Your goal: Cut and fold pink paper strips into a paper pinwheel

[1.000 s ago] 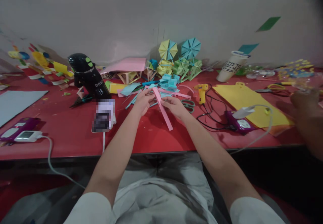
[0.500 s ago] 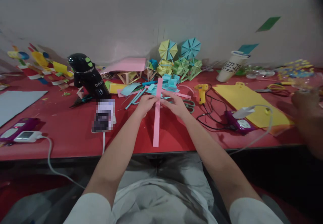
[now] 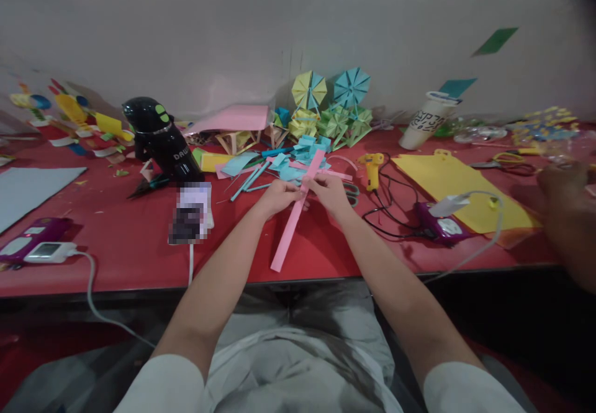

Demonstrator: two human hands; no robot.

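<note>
A long pink paper strip slants across the middle of the view, its lower end near the table's front edge and its top leaning right. My left hand pinches it from the left, a little above its middle. From the right, my right hand has its fingers closed on the same part of the strip. Just beyond the hands lies a pile of light blue paper pieces. Rolled blue paper sticks lie left of the pile. Green-handled scissors are partly hidden behind my right hand.
A yellow glue gun with a black cord stands to the right, near a purple power socket and yellow sheets. Folded paper umbrellas, a black bottle and a paper cup stand behind. Another person's hand is far right.
The pink strip has tilted, its top swinging right and its bottom slightly left. Both hands have shifted a little to the right with it, and my right fingers have curled in closer.
</note>
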